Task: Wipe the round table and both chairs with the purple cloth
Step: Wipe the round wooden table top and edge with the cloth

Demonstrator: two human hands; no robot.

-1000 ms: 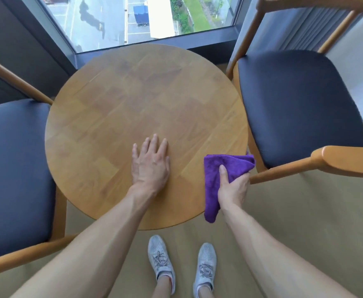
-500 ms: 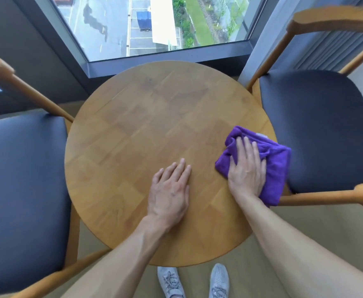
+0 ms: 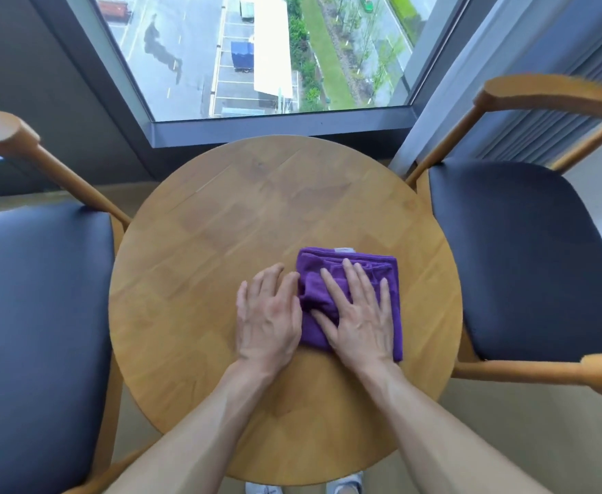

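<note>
A round wooden table (image 3: 203, 279) stands in the middle of the view. The folded purple cloth (image 3: 385, 272) lies on it, right of centre. My right hand (image 3: 358, 315) presses flat on the cloth with fingers spread. My left hand (image 3: 267, 315) rests flat on the wood beside it, its fingertips touching the cloth's left edge. A wooden chair with a dark seat (image 3: 36, 315) stands to the left of the table. A matching chair (image 3: 527, 258) stands to the right.
A large window (image 3: 257, 55) with a dark sill lies just beyond the table's far edge. Grey curtain folds (image 3: 556, 112) hang behind the right chair. My shoes (image 3: 342, 488) show on the tan floor under the near edge.
My right hand carried the cloth from the table's near right edge onto the top and slid it leftward toward the centre. The left hand stayed flat; the cloth now meets its fingertips.
</note>
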